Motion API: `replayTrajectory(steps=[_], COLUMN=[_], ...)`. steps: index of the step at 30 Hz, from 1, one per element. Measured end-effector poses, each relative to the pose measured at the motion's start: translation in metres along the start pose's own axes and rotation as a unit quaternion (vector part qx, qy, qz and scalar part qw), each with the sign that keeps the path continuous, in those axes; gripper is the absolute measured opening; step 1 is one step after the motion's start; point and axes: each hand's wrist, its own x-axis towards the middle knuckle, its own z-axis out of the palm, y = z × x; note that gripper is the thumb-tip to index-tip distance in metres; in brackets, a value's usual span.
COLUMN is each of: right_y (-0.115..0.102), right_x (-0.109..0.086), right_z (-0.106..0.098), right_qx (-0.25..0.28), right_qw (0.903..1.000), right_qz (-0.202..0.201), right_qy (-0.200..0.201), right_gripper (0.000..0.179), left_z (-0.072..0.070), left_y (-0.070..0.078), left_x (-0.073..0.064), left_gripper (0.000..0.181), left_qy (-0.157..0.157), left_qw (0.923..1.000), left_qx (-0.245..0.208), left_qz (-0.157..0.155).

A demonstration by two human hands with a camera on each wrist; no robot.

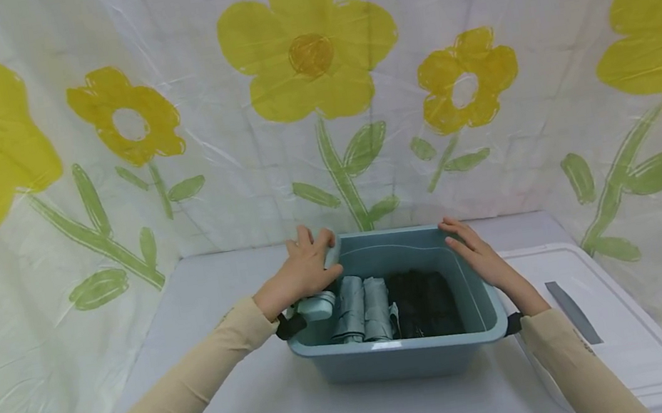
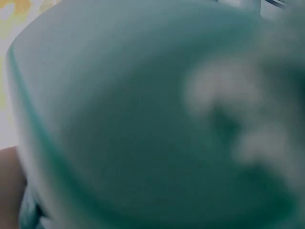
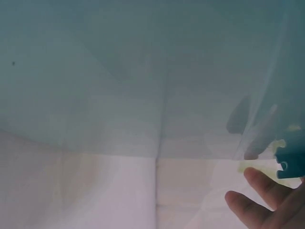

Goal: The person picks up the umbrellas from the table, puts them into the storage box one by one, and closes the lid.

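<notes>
A blue-grey plastic bin [image 1: 395, 362] stands on the table. My left hand [image 1: 302, 272] is over its left rim, fingers bent around a pale teal rounded object [image 1: 317, 307] partly hidden by the hand; its kind cannot be told. A large blurred teal surface [image 2: 133, 119] fills most of the left wrist view. On the bin's right side, my right hand [image 1: 475, 252] rests at the rim with fingers extended. The right wrist view has the fingers [image 3: 267, 186] beside the outer wall [image 3: 119, 86]. Two grey-blue rolled bundles [image 1: 376, 308] and dark bundles [image 1: 427, 299] lie inside.
A white lid [image 1: 625, 340] with a grey handle strip lies on the table to the right, partly behind my right forearm. A dark teal latch [image 3: 291, 164] shows beside the right fingers. A flower-printed curtain [image 1: 225, 194] hangs behind the table [image 1: 233, 410].
</notes>
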Motion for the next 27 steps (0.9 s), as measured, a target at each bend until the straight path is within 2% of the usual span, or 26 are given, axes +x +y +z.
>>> replayTrajectory(steps=[9,14,20,22,27], right_y=[0.0,0.02,0.037,0.034,0.007], right_x=[0.001,0.008,0.012,0.011,0.003], right_z=[0.0,0.001,0.002,0.002,0.0], right_qx=[0.0,0.003,-0.008,-0.004,0.001], right_qw=[1.0,1.0,0.9999,0.9999,1.0], right_qz=[0.001,0.0,-0.011,-0.012,-0.009], right_qy=[0.001,-0.001,0.003,0.003,0.001], right_gripper=[0.044,0.046,0.046,0.046,0.044], left_z=[0.004,0.008,0.015,0.016,0.018], left_y=[0.008,0.01,0.01,0.01,0.011], left_x=[0.0,0.002,0.006,0.007,0.009], left_gripper=[0.032,0.034,0.038,0.038,0.037], left_qy=[-0.001,-0.003,-0.018,-0.026,-0.036], left_qw=[0.9989,0.9966,0.9957,0.9959,0.9957], left_qx=[0.045,0.079,0.089,0.085,0.085], left_qz=[0.014,0.024,0.02,0.015,0.0])
